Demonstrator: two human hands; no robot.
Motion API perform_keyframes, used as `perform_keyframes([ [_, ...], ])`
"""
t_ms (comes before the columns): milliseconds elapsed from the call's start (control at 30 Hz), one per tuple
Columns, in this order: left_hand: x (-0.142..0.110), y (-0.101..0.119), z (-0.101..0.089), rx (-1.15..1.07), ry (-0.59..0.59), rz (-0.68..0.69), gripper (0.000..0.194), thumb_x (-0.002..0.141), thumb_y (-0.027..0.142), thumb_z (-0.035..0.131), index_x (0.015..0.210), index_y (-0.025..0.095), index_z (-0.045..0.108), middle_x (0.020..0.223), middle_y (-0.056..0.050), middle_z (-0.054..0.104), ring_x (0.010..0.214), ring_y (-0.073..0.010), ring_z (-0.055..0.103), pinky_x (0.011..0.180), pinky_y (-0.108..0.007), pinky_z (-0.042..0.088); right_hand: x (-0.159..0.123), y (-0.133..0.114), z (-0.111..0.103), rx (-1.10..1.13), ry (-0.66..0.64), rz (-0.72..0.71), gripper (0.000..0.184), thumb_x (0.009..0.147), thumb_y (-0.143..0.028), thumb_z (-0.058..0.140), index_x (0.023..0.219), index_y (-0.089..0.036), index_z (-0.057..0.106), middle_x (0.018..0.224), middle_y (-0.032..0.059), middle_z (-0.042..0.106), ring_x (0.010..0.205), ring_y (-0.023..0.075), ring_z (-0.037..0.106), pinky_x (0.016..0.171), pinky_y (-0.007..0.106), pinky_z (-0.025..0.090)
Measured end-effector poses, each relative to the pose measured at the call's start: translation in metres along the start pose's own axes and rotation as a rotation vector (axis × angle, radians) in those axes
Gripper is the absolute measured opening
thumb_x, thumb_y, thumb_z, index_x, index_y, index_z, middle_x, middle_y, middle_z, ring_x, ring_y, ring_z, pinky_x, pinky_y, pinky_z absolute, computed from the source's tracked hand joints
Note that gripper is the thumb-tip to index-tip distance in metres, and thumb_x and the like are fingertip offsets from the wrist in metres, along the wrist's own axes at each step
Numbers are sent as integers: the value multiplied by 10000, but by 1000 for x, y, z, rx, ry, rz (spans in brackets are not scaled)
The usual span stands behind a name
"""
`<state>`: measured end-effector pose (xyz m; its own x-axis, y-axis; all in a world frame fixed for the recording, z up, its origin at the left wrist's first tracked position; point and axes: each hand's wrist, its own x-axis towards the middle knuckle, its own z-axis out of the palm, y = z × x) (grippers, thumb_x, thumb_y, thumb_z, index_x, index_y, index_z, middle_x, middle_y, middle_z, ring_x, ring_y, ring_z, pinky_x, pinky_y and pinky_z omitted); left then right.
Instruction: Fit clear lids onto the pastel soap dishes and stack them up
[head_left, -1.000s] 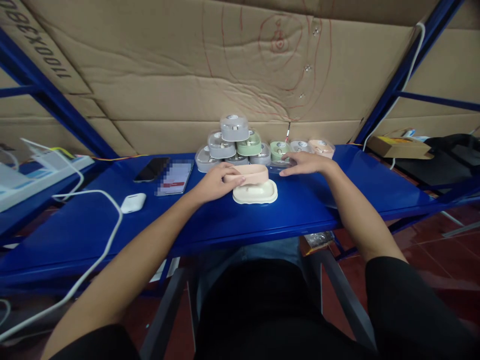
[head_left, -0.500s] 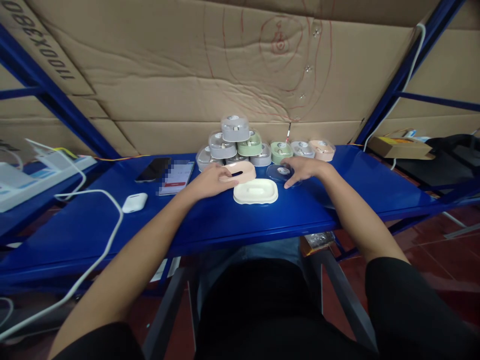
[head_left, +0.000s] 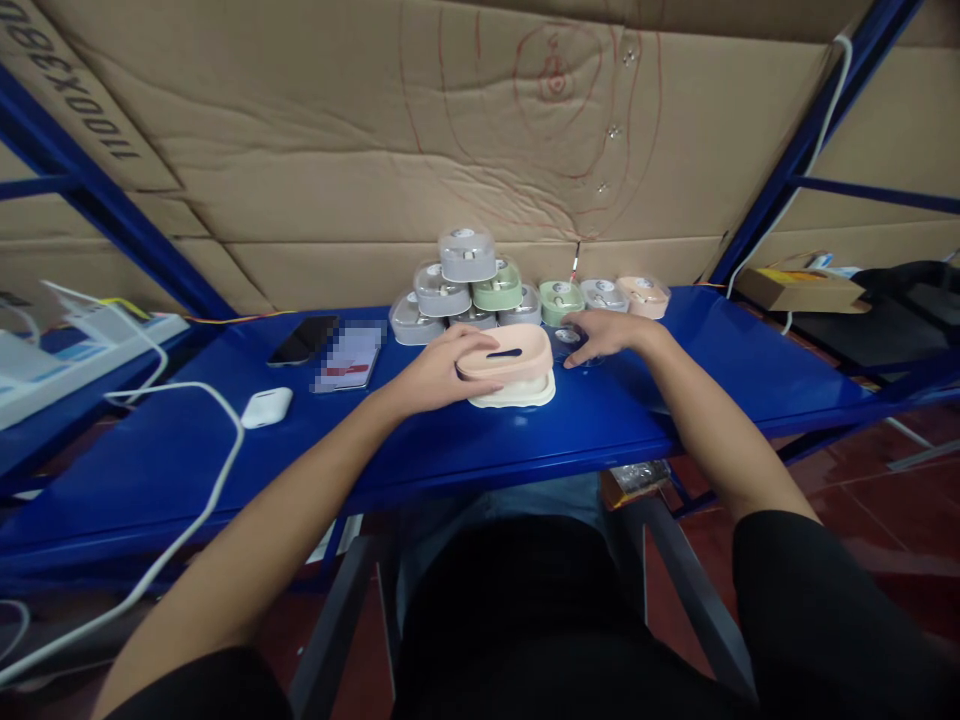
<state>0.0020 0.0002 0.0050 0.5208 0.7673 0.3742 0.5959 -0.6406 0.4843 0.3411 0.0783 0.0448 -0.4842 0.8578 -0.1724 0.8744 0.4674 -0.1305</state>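
My left hand (head_left: 433, 372) grips a peach plastic tray insert (head_left: 505, 358) with an oval slot and holds it over a cream one (head_left: 517, 394) lying on the blue shelf (head_left: 450, 440). My right hand (head_left: 602, 334) rests just right of it, fingers bent down on a clear round lid (head_left: 568, 341) on the shelf. Behind both hands stands a pyramid of small earbud boxes (head_left: 466, 280) with clear lids, grey and green.
Three more boxes, green (head_left: 559, 298), grey and peach (head_left: 645, 295), line the back right. A black phone (head_left: 304, 339), a second phone (head_left: 349, 356), a white earbud case (head_left: 266, 407) and a white cable (head_left: 187, 470) lie at left. Cardboard backs the shelf.
My left hand has brought the peach insert right and over the cream one. My right hand has slid the clear lid slightly back and left.
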Motion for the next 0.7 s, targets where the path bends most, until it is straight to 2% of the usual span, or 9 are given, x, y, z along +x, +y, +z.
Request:
perform_keyframes([
  [100,-1,9,8,6,-57,-35,817,838,635,893,1512,235,661,1541,-144,689,1470,-400,627,1283,-559,475,-2,-2,-1,-3,7,-4,916,819,-603,894,1571,-160,618,1483,197,746,1318,422,721,1094,479,583],
  [267,1,6,13,4,-109,-113,1003,761,663,931,1590,223,577,1653,-170,633,1527,-440,600,1295,-585,470,-1,-1,0,-12,4,-14,878,821,-601,883,1538,-157,639,1463,196,751,1287,412,728,1081,480,585],
  [500,-3,13,13,84,-148,-71,1048,784,532,882,1694,204,478,1752,-186,543,1611,-462,524,1341,-583,431,1,3,2,15,26,-36,890,801,-610,889,1542,-174,658,1462,187,758,1304,428,727,1114,514,591],
  [700,-5,11,19,158,-109,-25,1068,802,491,851,1729,183,418,1772,-201,514,1618,-455,520,1346,-568,433,2,4,3,15,26,-33,904,788,-618,907,1549,-194,665,1512,179,741,1340,429,720,1143,521,586],
])
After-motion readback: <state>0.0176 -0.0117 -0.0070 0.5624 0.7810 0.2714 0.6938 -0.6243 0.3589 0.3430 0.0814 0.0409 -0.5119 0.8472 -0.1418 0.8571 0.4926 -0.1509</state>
